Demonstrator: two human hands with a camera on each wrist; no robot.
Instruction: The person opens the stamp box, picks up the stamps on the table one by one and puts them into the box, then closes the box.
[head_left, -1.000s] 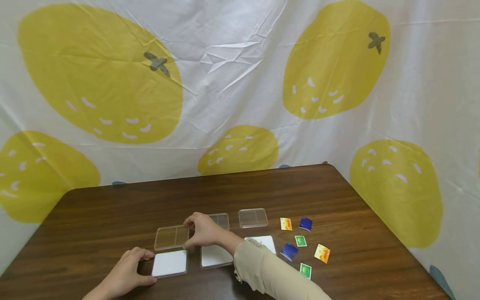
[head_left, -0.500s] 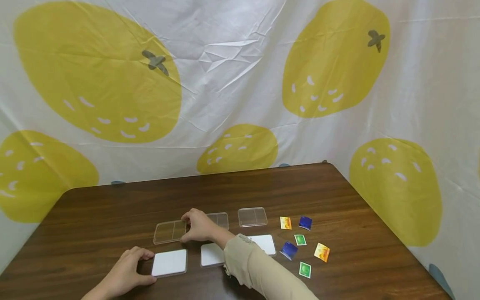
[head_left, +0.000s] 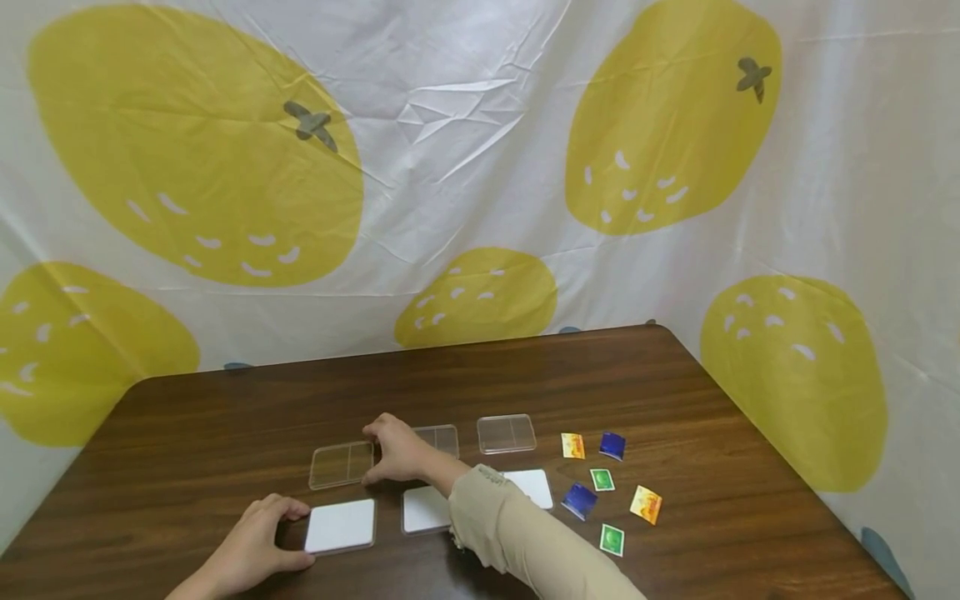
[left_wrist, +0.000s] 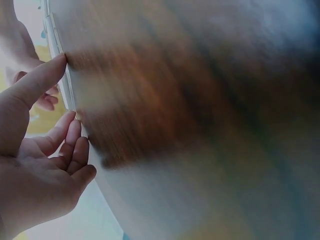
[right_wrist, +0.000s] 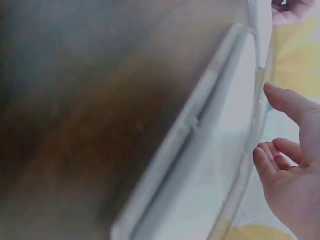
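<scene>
A clear lid is lying long axis crosswise beyond the leftmost white-topped case; the nearer right hand is straddling it, fingers spread, pinch unclear. The left hand is holding that case.

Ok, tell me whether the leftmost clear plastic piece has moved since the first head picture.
Yes: the clear plastic piece has shifted slightly toward the far edge of the table.

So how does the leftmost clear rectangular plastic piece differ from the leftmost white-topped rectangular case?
The clear rectangular plastic piece shows brown table through it; the white-topped rectangular case is opaque on top. The piece lies farther off, at the right hand; the case lies nearer, at the left hand. Both have rounded corners.
</scene>
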